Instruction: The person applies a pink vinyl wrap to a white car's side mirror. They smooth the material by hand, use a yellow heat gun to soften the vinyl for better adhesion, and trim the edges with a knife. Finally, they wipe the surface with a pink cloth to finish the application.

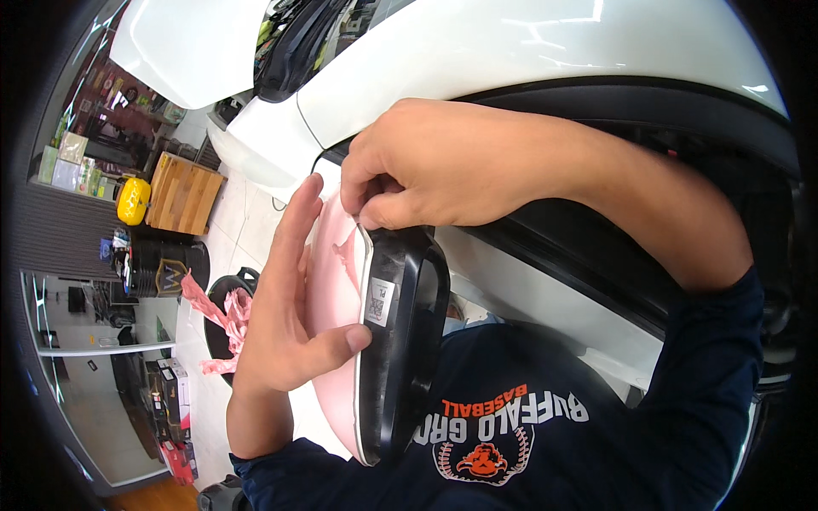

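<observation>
Upright in front of my dark shirt is a black plastic car part (394, 349), shaped like a mirror housing, with pink film (328, 285) over its left face and a white label on the black side. My left hand (285, 307) grips it from the left, thumb pressed on the edge by the label, fingers reaching up along the pink side. My right hand (400, 166) has its fingers closed at the upper end of that edge, where they pinch the pink film; the fingertips are partly hidden. A torn or lifted flap shows in the film below them.
A white car body (596, 38) with an open, dark-trimmed section fills the top and right. On the left are a black bin (221, 345) holding crumpled pink film, a black drum (158, 264), a wooden cabinet (183, 192), a yellow tank (132, 202) and stacked boxes (170, 392) on the floor.
</observation>
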A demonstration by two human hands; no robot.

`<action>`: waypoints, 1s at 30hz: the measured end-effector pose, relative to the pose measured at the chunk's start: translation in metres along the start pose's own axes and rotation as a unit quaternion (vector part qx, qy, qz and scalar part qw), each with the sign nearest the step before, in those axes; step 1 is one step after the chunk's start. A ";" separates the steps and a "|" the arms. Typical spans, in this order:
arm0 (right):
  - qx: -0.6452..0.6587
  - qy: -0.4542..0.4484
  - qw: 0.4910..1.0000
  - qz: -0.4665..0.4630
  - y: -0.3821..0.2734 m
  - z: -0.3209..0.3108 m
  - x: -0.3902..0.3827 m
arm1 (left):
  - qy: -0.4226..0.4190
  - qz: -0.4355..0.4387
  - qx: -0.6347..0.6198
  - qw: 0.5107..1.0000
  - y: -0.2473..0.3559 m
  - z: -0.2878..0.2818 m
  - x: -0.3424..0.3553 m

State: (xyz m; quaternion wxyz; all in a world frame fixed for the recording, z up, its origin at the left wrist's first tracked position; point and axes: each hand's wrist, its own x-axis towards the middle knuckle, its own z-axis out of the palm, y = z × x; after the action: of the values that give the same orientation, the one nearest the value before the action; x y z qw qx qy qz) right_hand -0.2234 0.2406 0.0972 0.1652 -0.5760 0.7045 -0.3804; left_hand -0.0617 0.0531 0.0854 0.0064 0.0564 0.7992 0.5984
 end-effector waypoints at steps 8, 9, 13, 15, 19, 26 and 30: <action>-0.084 0.009 0.995 -0.046 -0.005 0.002 0.004 | -0.009 0.007 -0.027 1.000 -0.001 0.001 0.001; -0.089 0.016 0.995 -0.049 -0.003 0.005 0.004 | -0.012 0.011 -0.023 1.000 -0.001 0.000 0.001; -0.072 0.054 0.995 -0.046 0.006 0.015 0.009 | -0.013 0.011 -0.031 0.999 -0.002 0.001 0.003; -0.049 0.072 0.995 -0.042 0.013 0.020 0.013 | -0.017 0.007 -0.015 1.000 -0.001 0.001 0.003; -0.015 0.072 0.994 0.086 0.013 0.013 0.021 | -0.027 0.027 0.055 0.998 0.000 -0.001 -0.001; 0.044 0.040 0.998 0.035 0.009 0.005 -0.003 | -0.023 0.030 0.051 0.998 -0.001 -0.003 0.000; 0.010 0.027 0.999 -0.014 0.010 0.005 -0.005 | -0.028 0.034 0.047 0.998 -0.002 -0.003 0.001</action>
State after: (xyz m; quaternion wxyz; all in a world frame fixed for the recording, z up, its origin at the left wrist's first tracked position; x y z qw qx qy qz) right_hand -0.2254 0.2436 0.0852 0.1468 -0.5735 0.6967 -0.4051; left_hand -0.0635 0.0501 0.0839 0.0058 0.1008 0.8235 0.5583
